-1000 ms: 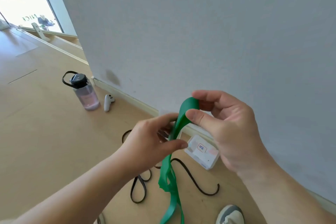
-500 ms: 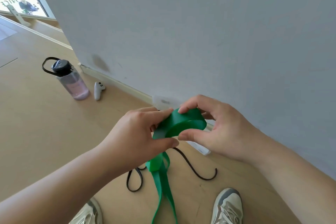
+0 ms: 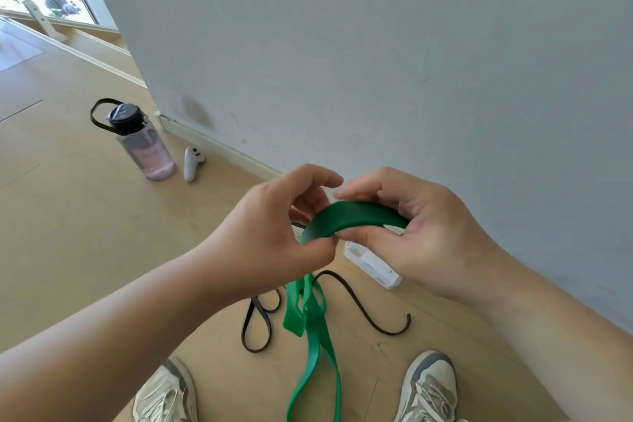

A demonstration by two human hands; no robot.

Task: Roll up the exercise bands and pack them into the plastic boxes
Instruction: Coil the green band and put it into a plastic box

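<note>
A green exercise band point(image 3: 352, 217) is held between both hands at mid frame. Its upper part curves into a wide coil; its loose tail hangs down past the bottom edge. My left hand point(image 3: 274, 236) pinches the coil's left end with thumb and fingers. My right hand point(image 3: 421, 229) grips the coil's right side, fingers over the top and thumb beneath. A black band point(image 3: 359, 301) lies looped on the floor below. A clear plastic box point(image 3: 371, 265) with a white lid sits by the wall, partly hidden behind my right hand.
A grey wall point(image 3: 376, 62) with a pale baseboard runs diagonally close behind the hands. On the wooden floor to the left stand a water bottle point(image 3: 144, 144) and a white controller point(image 3: 191, 163). Two sneakers point(image 3: 428, 387) show at the bottom edge.
The green coil has widened and flattened between the hands. My left thumb and fingers shifted along the band to its left end. The view moved, so the bottle now sits nearer the centre.
</note>
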